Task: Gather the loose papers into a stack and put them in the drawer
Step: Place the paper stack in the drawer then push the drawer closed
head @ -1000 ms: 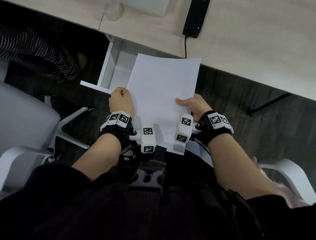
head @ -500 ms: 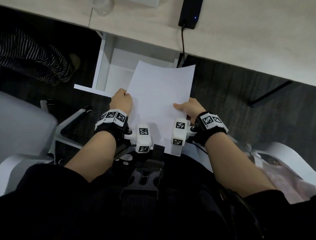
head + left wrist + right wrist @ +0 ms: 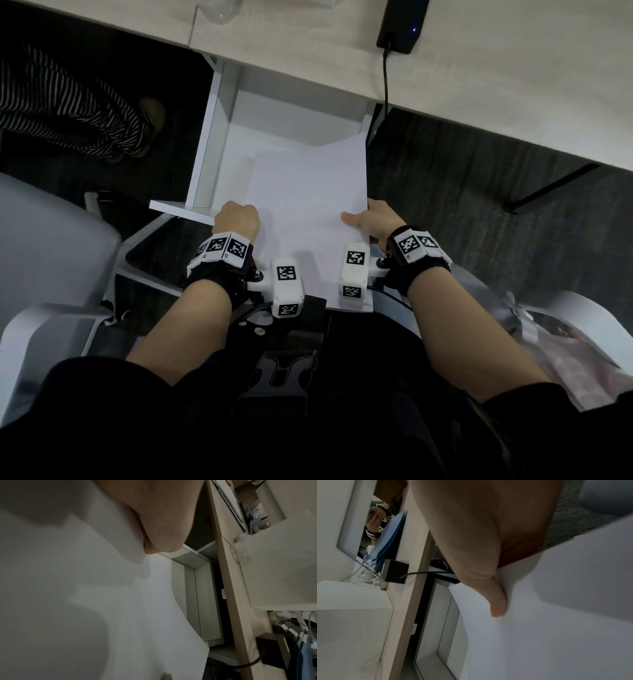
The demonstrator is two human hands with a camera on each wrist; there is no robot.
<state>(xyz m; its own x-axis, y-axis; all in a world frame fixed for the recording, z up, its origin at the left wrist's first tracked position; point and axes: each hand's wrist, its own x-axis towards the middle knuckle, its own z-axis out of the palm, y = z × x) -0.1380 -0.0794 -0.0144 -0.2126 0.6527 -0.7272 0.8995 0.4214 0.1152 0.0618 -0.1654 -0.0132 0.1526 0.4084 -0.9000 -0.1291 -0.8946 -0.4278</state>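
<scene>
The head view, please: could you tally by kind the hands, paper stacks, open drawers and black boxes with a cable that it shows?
Hands: 2, the left hand and the right hand, both holding the stack
Paper stack: 1, over the drawer
Open drawer: 1, white
Black box with a cable, on the desk: 1
Total: 5

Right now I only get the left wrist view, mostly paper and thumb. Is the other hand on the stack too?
Observer: Yes, the right hand pinches the paper stack at its right edge, thumb on top.
Operator: How much of it is over the drawer?
Observer: The far end is over the open drawer; the near end reaches back over the lap.
Operator: Anyone nearby?
Observer: A striped trouser leg on the floor left of the drawer, apart from it.
</scene>
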